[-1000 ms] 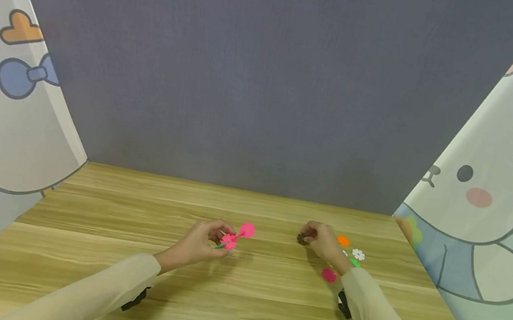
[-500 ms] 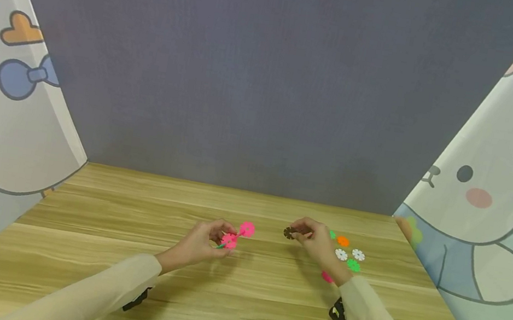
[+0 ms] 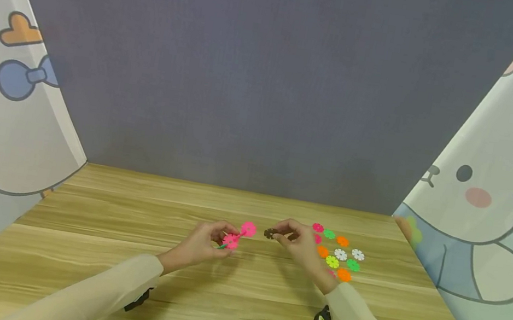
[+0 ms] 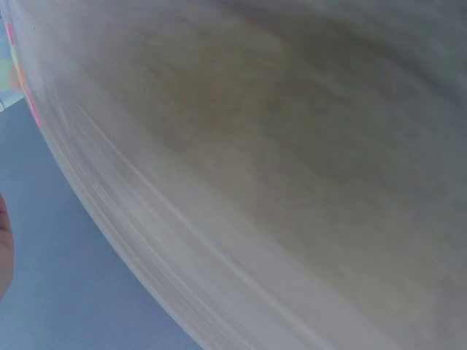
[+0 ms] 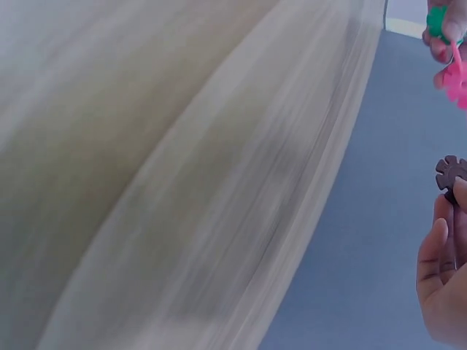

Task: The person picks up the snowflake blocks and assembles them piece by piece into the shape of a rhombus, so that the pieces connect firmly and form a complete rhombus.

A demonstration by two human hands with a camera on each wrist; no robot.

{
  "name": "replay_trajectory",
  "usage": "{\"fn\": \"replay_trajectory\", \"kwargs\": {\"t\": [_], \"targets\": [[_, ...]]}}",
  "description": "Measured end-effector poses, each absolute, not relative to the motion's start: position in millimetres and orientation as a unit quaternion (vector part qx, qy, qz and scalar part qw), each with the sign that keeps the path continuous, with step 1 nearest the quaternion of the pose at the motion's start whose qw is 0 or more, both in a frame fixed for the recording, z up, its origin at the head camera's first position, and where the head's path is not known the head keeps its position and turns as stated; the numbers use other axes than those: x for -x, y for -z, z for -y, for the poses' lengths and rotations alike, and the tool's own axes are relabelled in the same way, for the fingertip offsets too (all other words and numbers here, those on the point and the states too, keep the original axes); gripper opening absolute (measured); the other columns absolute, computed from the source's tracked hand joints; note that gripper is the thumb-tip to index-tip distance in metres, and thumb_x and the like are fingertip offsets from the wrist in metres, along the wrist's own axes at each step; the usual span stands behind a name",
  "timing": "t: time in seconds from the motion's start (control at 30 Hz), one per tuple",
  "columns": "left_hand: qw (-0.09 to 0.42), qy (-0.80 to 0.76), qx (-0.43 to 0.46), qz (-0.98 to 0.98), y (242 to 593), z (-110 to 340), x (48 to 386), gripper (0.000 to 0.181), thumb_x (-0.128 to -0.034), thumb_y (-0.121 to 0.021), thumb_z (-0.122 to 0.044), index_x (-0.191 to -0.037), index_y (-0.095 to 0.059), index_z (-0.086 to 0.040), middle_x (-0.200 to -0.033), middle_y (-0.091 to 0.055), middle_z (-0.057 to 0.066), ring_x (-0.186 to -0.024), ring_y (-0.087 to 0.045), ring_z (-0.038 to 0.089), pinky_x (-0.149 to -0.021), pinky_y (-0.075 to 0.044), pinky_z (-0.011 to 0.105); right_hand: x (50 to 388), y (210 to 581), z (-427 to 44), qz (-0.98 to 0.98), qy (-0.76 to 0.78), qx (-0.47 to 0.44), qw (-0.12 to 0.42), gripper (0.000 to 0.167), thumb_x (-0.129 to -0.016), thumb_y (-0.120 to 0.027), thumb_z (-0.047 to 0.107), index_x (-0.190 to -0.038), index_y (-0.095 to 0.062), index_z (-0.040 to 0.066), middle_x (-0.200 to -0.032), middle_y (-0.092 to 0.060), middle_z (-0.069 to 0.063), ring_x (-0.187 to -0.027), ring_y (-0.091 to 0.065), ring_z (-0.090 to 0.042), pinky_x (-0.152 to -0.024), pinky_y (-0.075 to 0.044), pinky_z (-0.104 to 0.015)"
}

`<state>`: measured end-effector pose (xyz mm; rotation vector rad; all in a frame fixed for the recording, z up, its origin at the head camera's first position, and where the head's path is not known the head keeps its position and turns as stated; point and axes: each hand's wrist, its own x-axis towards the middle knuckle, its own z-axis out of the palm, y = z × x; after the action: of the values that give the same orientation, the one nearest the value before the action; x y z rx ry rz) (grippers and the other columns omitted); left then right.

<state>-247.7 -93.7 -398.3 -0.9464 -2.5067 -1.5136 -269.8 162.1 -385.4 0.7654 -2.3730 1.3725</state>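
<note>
In the head view my left hand [image 3: 203,241] pinches a small joined cluster of notched plastic discs, pink ones [image 3: 248,229] with a bit of green [image 5: 436,22] that shows better in the right wrist view. My right hand [image 3: 300,244] holds a dark brown notched disc [image 3: 270,233] between thumb and fingers. This disc is just right of the pink cluster, with a small gap between them. Both hands are raised over the wooden table. A sleeve fills most of the left wrist view, where only a sliver of my left hand shows.
Loose notched discs lie on the wooden table [image 3: 193,316] right of my right hand: several in orange [image 3: 342,241], white [image 3: 358,255], green [image 3: 353,265], yellow [image 3: 332,261] and pink [image 3: 318,228]. My right forearm partly covers one. A grey panel [image 3: 258,83] stands behind the table, with cartoon-printed cloths at both sides.
My right hand has moved left with the brown disc, away from the loose discs and toward the pink cluster, uncovering more discs. My left hand has stayed nearly still.
</note>
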Motion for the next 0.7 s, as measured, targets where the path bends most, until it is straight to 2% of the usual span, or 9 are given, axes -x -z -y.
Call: {"fn": "replay_trajectory", "kwargs": {"t": [0.2, 0.33, 0.53, 0.7], "targets": [[0.037, 0.488, 0.312, 0.814, 400.4, 94.1, 249.0, 0.036, -0.0745, -0.071, 0.001, -0.108, -0.061, -0.007, -0.094, -0.065, 0.006, -0.072, -0.058, 0.004, -0.064, -0.052, 0.020, 254.0, 366.6, -146.6, 0.821, -0.489, -0.258, 0.143, 0.009, -0.078, -0.067, -0.004, -0.087, -0.066, -0.003, -0.083, -0.068, -0.018, -0.074, -0.061, -0.030, -0.059, -0.048, -0.025], [0.039, 0.485, 0.314, 0.816, 399.9, 93.7, 248.9, 0.038, -0.0754, -0.071, 0.000, -0.112, -0.059, -0.005, -0.098, -0.065, 0.008, -0.074, -0.058, 0.007, -0.064, -0.052, 0.021, 243.6, 353.8, -140.0, 0.820, -0.484, -0.267, 0.147, 0.008, -0.078, -0.065, -0.007, -0.086, -0.065, -0.006, -0.082, -0.066, -0.020, -0.074, -0.060, -0.030, -0.060, -0.048, -0.025], [0.028, 0.491, 0.317, 0.811, 398.6, 92.3, 249.4, 0.045, -0.0762, -0.071, -0.002, -0.119, -0.056, -0.004, -0.104, -0.064, 0.012, -0.079, -0.062, 0.018, -0.066, -0.053, 0.024, 242.9, 353.3, -136.5, 0.815, -0.481, -0.278, 0.164, 0.008, -0.076, -0.066, -0.010, -0.083, -0.065, -0.007, -0.080, -0.067, -0.020, -0.071, -0.059, -0.030, -0.057, -0.047, -0.025], [0.025, 0.481, 0.319, 0.816, 398.9, 91.3, 249.9, 0.048, -0.0765, -0.071, -0.003, -0.121, -0.055, -0.004, -0.102, -0.065, 0.011, -0.080, -0.062, 0.015, -0.067, -0.053, 0.022, 244.0, 355.9, -135.3, 0.810, -0.468, -0.302, 0.185, 0.009, -0.075, -0.066, -0.011, -0.082, -0.065, -0.006, -0.079, -0.067, -0.019, -0.069, -0.060, -0.030, -0.054, -0.047, -0.025]]}}
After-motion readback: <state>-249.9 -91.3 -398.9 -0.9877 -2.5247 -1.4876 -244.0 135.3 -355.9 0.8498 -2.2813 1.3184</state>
